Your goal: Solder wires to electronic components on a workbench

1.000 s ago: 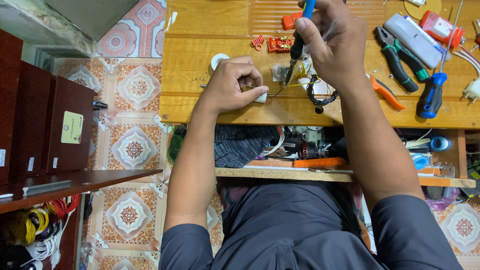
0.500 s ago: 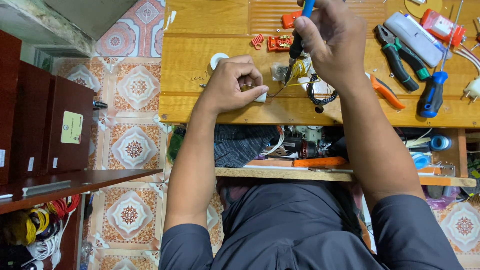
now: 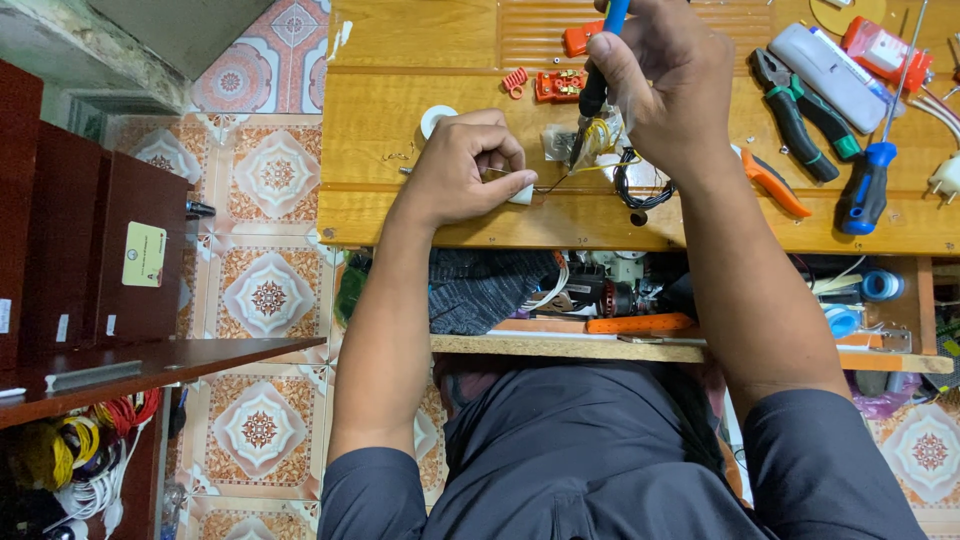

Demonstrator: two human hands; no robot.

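On the wooden workbench (image 3: pixel 400 140), the left hand (image 3: pixel 465 170) is pinching a small white plug (image 3: pixel 520 192) between closed fingers near the front edge. Just beside it, the right hand (image 3: pixel 660 85) is gripping a blue-handled soldering iron (image 3: pixel 598 75), its tip pointing down at thin yellow wires (image 3: pixel 600 135).

One label noted: a pale yellow-green sticker (image 3: pixel 145 254), rectangular with rounded corners and a small round emblem near its top, fixed to the door of the dark red-brown cabinet (image 3: pixel 95 250) at left. Small white tags (image 3: pixel 62 327) sit lower on the same cabinet front. No screens or signs observed.
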